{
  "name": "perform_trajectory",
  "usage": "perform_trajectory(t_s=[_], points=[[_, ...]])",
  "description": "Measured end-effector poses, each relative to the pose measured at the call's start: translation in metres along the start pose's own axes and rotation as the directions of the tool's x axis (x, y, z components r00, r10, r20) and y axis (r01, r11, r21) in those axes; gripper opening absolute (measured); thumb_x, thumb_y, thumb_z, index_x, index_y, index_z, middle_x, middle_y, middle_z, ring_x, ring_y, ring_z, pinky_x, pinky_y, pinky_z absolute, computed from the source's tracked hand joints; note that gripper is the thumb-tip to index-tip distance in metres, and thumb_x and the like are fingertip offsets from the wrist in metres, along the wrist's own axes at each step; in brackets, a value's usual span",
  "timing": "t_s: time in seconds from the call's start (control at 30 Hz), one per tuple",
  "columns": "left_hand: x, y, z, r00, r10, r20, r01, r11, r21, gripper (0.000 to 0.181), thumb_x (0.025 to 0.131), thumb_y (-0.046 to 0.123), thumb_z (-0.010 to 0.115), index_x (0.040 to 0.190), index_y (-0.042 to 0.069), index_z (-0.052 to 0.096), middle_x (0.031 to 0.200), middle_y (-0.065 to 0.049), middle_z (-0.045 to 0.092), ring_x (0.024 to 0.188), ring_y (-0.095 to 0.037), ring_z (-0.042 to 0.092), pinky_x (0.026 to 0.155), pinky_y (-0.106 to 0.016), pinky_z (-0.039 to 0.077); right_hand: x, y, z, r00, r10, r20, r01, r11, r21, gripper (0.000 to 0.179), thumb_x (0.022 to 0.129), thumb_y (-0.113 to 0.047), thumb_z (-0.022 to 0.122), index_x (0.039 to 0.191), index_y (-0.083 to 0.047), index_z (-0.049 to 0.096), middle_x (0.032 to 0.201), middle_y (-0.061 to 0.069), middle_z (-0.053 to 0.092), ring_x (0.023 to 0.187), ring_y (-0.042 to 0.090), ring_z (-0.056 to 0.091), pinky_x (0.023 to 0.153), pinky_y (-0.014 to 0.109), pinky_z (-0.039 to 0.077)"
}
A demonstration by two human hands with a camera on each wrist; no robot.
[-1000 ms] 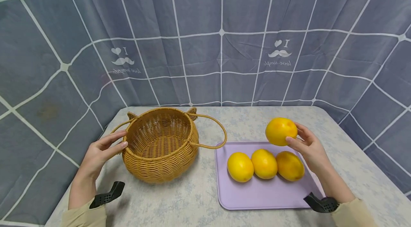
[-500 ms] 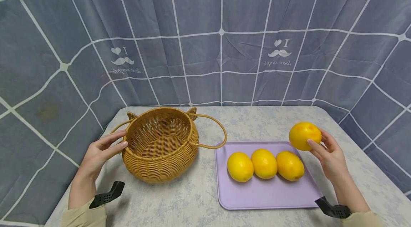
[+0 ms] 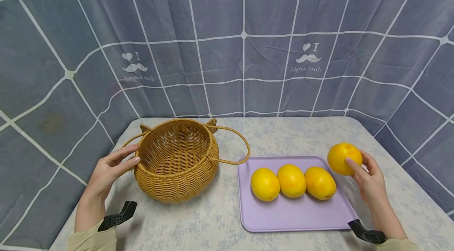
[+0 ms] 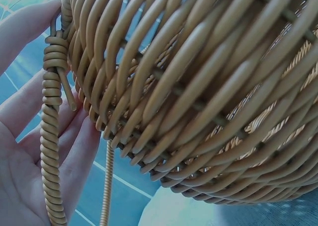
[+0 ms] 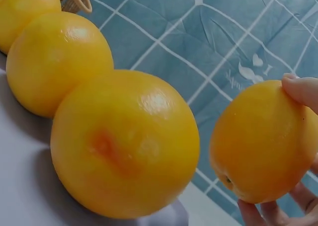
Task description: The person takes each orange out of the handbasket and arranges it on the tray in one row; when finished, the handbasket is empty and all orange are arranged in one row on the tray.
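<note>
My right hand (image 3: 372,180) holds an orange (image 3: 343,159) between thumb and fingers, just past the right edge of a lilac tray (image 3: 294,217). In the right wrist view, the held orange (image 5: 263,144) shows its small stem end low down. On the tray sit three more yellow-orange fruits in a row: a left one (image 3: 265,184), a middle one (image 3: 291,181) and a right one (image 3: 320,183). My left hand (image 3: 106,172) touches the left side of a wicker basket (image 3: 177,186). Fairly straight fingers (image 4: 82,151) rest against its weave, behind a handle.
The basket's right-hand handle (image 3: 244,140) reaches out toward the tray's far left corner. A pale patterned cloth (image 3: 198,219) covers the table. Behind and at both sides hangs a grey-blue checked curtain (image 3: 220,62).
My right hand has carried the orange rightward, from above the tray's fruits to beyond its right edge, then slightly lower. My left hand, the basket and the tray's fruits stay put.
</note>
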State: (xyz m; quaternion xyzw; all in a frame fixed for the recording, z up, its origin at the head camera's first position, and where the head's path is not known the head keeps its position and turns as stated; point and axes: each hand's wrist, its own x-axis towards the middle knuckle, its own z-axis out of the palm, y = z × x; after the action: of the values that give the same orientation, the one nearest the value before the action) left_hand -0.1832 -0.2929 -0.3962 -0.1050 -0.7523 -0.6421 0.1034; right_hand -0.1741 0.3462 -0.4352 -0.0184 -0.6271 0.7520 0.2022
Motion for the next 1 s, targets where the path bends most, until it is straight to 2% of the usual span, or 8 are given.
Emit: perform_trajectory(t_s=[0.2, 0.37, 0.6, 0.7, 0.77, 0.83, 0.93, 1.0], points=[[0.0, 0.0, 0.0, 1.0, 0.002, 0.003, -0.002, 1.0, -0.003, 0.039, 0.089, 0.005, 0.064, 0.127, 0.011, 0.061, 0.121, 0.013, 0.057, 0.116, 0.004, 0.042, 0.077, -0.014, 0.047, 0.001, 0.006, -0.011, 0.999, 0.039, -0.01, -0.04, 0.995, -0.089, 0.033, 0.094, -0.013, 0.058, 0.12, -0.027, 0.043, 0.116, -0.01, 0.037, 0.099, 0.003, 0.044, 0.071, 0.009, 0.047], [0.0, 0.0, 0.0, 1.0, -0.004, 0.001, 0.004, 1.0, 0.002, 0.039, 0.089, 0.005, 0.064, 0.127, 0.011, 0.061, 0.12, 0.014, 0.057, 0.116, 0.004, 0.041, 0.077, -0.013, 0.047, 0.004, 0.012, -0.021, 0.999, 0.053, 0.012, -0.048, 0.963, -0.266, 0.04, 0.095, -0.02, 0.056, 0.127, -0.034, 0.036, 0.122, -0.008, 0.035, 0.095, 0.0, 0.044, 0.07, 0.007, 0.044], [0.001, 0.002, 0.0, 1.0, -0.016, 0.003, 0.016, 1.0, 0.025, 0.04, 0.09, 0.007, 0.064, 0.129, 0.008, 0.059, 0.118, 0.017, 0.057, 0.116, 0.004, 0.04, 0.078, -0.013, 0.046, -0.002, 0.005, -0.023, 0.99, 0.034, 0.138, 0.051, 0.82, -0.571, 0.046, 0.099, -0.026, 0.048, 0.142, -0.028, 0.033, 0.123, -0.012, 0.032, 0.095, 0.0, 0.037, 0.071, 0.007, 0.041], [0.001, 0.002, 0.001, 1.0, -0.016, 0.004, 0.016, 0.999, 0.035, 0.04, 0.09, 0.008, 0.064, 0.13, 0.009, 0.058, 0.119, 0.017, 0.056, 0.116, 0.004, 0.04, 0.078, -0.012, 0.046, -0.003, 0.003, -0.023, 0.985, 0.033, 0.168, 0.084, 0.763, -0.641, 0.048, 0.099, -0.026, 0.048, 0.144, -0.021, 0.033, 0.127, -0.003, 0.033, 0.098, 0.002, 0.035, 0.071, 0.008, 0.041], [0.001, 0.002, 0.0, 1.0, -0.015, 0.006, 0.015, 0.999, 0.038, 0.04, 0.09, 0.008, 0.064, 0.13, 0.009, 0.058, 0.119, 0.017, 0.056, 0.116, 0.005, 0.04, 0.078, -0.012, 0.046, -0.004, 0.002, -0.023, 0.984, 0.052, 0.173, 0.08, 0.734, -0.675, 0.051, 0.099, -0.028, 0.048, 0.146, -0.017, 0.031, 0.13, 0.006, 0.032, 0.1, 0.007, 0.036, 0.077, 0.018, 0.045], [0.001, 0.002, 0.0, 1.0, -0.015, 0.008, 0.014, 0.999, 0.035, 0.04, 0.09, 0.008, 0.064, 0.13, 0.009, 0.058, 0.119, 0.017, 0.056, 0.116, 0.005, 0.04, 0.078, -0.013, 0.046, -0.005, 0.001, -0.024, 0.983, 0.071, 0.168, 0.067, 0.716, -0.695, 0.054, 0.099, -0.031, 0.048, 0.146, -0.013, 0.029, 0.131, 0.014, 0.031, 0.103, 0.017, 0.038, 0.086, 0.037, 0.047], [0.0, 0.001, 0.0, 1.0, -0.016, 0.01, 0.016, 0.999, 0.032, 0.041, 0.09, 0.007, 0.064, 0.13, 0.009, 0.058, 0.119, 0.017, 0.057, 0.116, 0.004, 0.04, 0.079, -0.012, 0.046, -0.005, 0.001, -0.024, 0.982, 0.091, 0.163, 0.051, 0.711, -0.702, 0.059, 0.098, -0.034, 0.048, 0.147, -0.009, 0.027, 0.132, 0.02, 0.028, 0.11, 0.031, 0.034, 0.09, 0.065, 0.035], [0.0, 0.001, -0.001, 1.0, -0.018, 0.01, 0.018, 0.999, 0.027, 0.041, 0.09, 0.007, 0.064, 0.13, 0.009, 0.058, 0.119, 0.017, 0.057, 0.117, 0.004, 0.04, 0.079, -0.012, 0.045, -0.004, 0.0, -0.025, 0.981, 0.097, 0.167, 0.048, 0.714, -0.699, 0.06, 0.098, -0.035, 0.048, 0.147, -0.006, 0.027, 0.133, 0.022, 0.028, 0.113, 0.035, 0.03, 0.09, 0.071, 0.029]])
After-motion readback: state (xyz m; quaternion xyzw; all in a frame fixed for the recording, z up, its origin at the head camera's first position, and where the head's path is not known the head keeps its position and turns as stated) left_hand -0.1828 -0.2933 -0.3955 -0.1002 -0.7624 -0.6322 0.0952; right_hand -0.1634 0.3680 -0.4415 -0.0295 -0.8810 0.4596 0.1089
